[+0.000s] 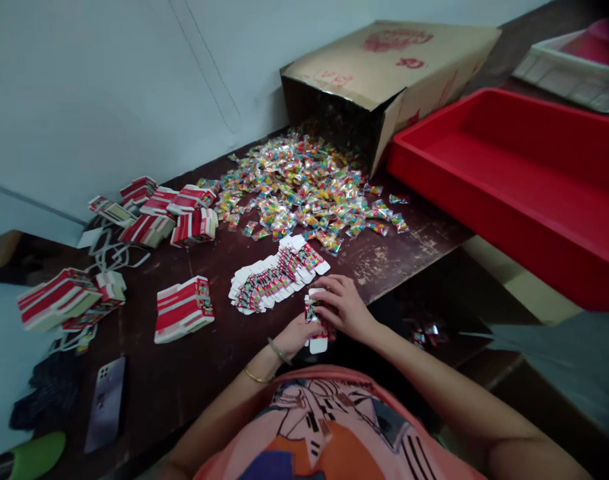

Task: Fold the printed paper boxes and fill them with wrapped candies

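Close to my body, over the table's front edge, a small printed carton point(318, 345) with white flaps is between my hands. My left hand point(295, 335) grips its lower left side, fingers closed. From the right, my right hand point(345, 309) curls its fingers over the carton's upper part; some fingertips are hidden. Just beyond lies a fanned row of similar printed cartons point(272, 283) with white flaps. Behind that row spreads a large heap of small clear packets with colourful contents point(294, 183). A stack of flat red-and-white cartons point(183, 310) sits to the left.
An open cardboard box point(389, 60) lies on its side at the back, packets at its mouth. A red tray point(514, 193) juts out at the right. More carton stacks point(157, 210), a phone point(106, 403) and a green object point(37, 455) are at the left.
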Motion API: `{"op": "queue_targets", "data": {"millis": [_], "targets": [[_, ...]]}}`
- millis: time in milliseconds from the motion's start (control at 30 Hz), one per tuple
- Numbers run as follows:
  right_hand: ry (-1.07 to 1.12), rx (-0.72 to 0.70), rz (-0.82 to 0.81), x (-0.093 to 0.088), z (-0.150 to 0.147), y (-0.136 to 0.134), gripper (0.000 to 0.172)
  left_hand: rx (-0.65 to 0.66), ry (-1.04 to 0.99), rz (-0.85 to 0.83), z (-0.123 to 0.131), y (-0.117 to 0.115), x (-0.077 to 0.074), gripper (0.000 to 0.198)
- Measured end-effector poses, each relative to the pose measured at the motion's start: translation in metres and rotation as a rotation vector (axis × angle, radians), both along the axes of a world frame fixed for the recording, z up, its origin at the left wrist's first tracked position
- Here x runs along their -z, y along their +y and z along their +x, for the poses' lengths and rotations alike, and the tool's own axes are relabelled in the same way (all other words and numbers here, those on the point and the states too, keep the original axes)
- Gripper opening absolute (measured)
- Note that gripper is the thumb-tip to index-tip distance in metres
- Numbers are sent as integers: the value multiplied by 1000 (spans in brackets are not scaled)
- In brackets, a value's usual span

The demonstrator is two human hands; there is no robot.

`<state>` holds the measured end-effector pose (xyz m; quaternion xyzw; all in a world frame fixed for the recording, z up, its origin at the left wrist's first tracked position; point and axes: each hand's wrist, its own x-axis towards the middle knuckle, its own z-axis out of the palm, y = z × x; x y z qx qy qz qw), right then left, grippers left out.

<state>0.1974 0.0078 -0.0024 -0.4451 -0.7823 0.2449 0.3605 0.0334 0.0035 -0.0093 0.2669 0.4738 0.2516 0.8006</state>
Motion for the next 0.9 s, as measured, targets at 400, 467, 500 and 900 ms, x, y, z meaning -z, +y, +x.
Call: {"op": "queue_targets", "data": {"millis": [400,467,500,900], "targets": [[254,-506,-630,-15,26,18,25,309,166,224,-1,-11,-12,29],[300,-386,-643,-14,25,10,23,216,297,328,0,-16,-7,31],[306,-328,-656,-13,23,4,23,192,335,371,1,-20,-4,31],[949,-23,-1276,23,18,-56,33,174,344,575,-15,-54,-13,27]]}}
